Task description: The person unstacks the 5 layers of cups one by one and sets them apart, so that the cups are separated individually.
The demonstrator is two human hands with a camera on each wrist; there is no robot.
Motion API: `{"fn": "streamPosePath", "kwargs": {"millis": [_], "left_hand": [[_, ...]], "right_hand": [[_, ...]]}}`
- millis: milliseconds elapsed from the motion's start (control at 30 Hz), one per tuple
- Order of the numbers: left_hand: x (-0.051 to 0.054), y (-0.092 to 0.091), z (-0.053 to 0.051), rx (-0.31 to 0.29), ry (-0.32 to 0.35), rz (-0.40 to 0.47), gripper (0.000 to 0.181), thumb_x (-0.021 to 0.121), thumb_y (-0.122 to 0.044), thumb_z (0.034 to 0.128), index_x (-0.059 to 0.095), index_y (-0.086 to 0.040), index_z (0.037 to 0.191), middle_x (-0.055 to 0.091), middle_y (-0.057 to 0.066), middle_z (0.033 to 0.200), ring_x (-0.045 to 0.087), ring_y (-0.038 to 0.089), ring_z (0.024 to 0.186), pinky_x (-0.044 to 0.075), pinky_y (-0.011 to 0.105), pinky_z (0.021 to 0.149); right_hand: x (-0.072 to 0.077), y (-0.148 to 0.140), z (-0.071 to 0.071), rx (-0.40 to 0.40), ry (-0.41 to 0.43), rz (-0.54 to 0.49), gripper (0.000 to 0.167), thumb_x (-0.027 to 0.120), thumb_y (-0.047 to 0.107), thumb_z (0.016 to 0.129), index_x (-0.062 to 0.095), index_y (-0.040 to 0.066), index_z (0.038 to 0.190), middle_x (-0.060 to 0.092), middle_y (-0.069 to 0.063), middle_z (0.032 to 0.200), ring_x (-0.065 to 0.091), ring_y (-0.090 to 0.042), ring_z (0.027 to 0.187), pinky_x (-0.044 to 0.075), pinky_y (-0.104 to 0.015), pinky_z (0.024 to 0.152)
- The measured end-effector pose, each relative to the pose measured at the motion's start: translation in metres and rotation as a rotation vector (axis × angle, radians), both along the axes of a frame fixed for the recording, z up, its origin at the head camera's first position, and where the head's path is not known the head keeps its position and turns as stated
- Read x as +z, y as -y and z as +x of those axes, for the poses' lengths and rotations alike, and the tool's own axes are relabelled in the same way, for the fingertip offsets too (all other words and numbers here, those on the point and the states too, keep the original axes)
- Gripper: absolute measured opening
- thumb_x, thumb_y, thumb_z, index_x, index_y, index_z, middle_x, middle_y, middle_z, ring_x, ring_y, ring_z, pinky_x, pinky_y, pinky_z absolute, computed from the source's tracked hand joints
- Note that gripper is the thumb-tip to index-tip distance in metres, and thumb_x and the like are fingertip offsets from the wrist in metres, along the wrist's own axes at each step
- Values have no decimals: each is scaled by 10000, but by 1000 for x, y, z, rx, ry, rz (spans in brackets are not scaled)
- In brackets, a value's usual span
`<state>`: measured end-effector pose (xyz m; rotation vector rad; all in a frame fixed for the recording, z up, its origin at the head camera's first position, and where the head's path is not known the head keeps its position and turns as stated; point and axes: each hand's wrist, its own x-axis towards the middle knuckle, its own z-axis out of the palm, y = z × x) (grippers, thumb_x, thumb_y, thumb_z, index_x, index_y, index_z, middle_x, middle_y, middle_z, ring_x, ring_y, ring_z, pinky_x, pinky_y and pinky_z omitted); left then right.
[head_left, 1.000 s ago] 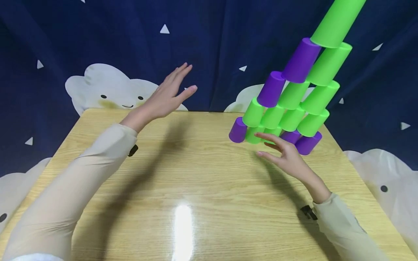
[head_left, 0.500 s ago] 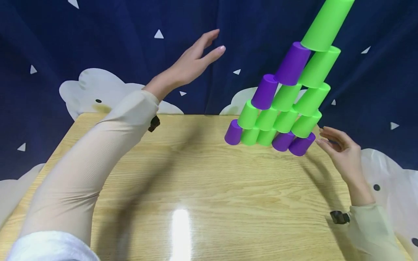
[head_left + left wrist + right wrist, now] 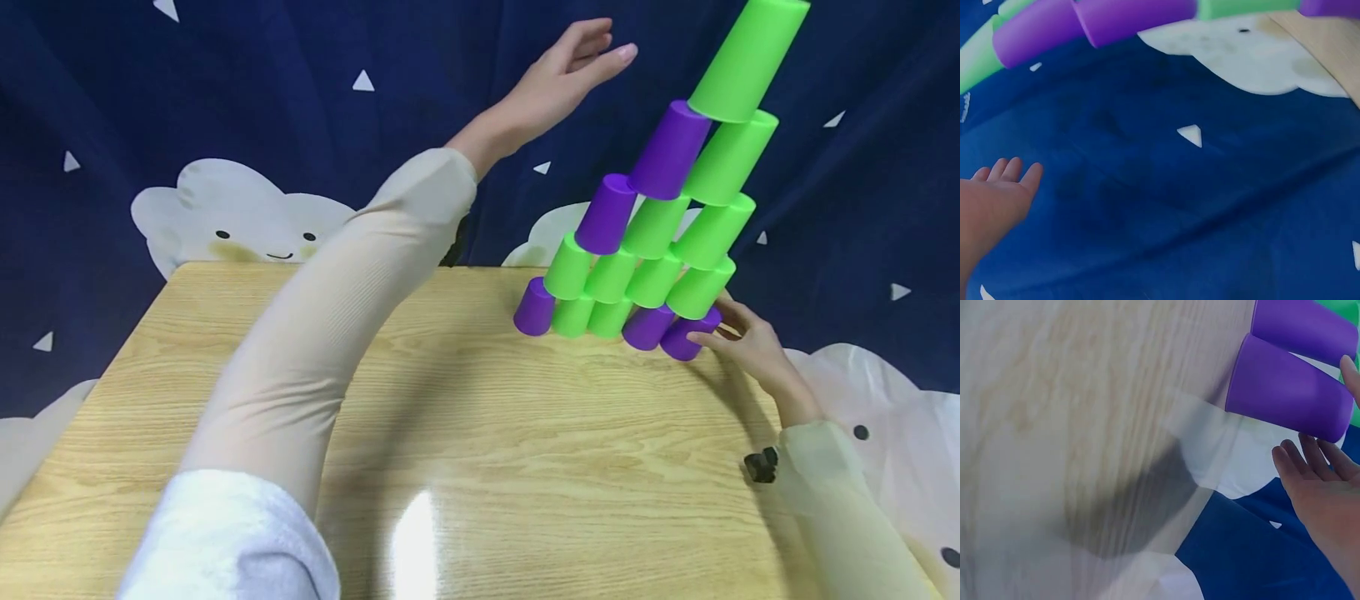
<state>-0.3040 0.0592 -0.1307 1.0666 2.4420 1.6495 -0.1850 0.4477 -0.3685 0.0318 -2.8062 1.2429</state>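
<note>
A tall pyramid of upside-down plastic cups stands on the table's far right side. One green cup tops it, over a purple cup and a green cup. My left hand hovers left of the top cups, apart from them, fingers loosely bent with nothing held. In the left wrist view, the left hand is well away from the cups. Around the bottom-right purple cup, my right hand spreads, thumb in front and fingers behind. Whether its fingertips touch the cup, I cannot tell.
The pyramid's bottom row has a purple cup at its left end. Behind the wooden table hangs a dark blue curtain with white clouds and triangles. A bright light reflection lies near the table's front.
My left hand has moved up and right toward the pyramid's top. My right hand passed from the pyramid's front to its right side, then closer to the bottom-right cup. The cups keep their arrangement.
</note>
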Motion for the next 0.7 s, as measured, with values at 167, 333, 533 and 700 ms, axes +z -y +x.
{"fn": "streamPosePath", "kwargs": {"millis": [167,333,533,700], "left_hand": [[11,-31,3,-12,-32,28,688,546,-288,1012,167,-180,1575,276,-113,1571,290,-94,1340,250,65,1059],[21,-61,8,-29,-71,0,735,588,-284,989,162,-168,1576,274,-102,1573,290,-88,1339,251,51,1042],[30,-83,10,-26,-69,-14,751,604,-289,981,161,-173,1576,282,-103,1563,300,-92,1329,248,25,1014],[36,-91,10,2,-53,-1,746,620,-282,974,186,-182,1572,314,-99,1545,322,-78,1319,263,23,999]], "right_hand": [[-4,2,-2,-11,3,2,698,723,234,914,373,29,1481,485,-106,1339,488,-84,1158,445,-56,851],[-8,5,1,-36,-20,-4,658,722,247,914,409,-12,1432,527,-16,1232,502,22,1040,464,-58,791],[-13,9,-2,-41,-52,-12,638,713,206,921,413,-57,1418,547,-71,1216,504,64,1000,463,-50,795],[-16,11,-6,-48,-77,14,624,720,190,915,432,-63,1407,543,-200,1251,501,73,992,445,-34,811]]}}
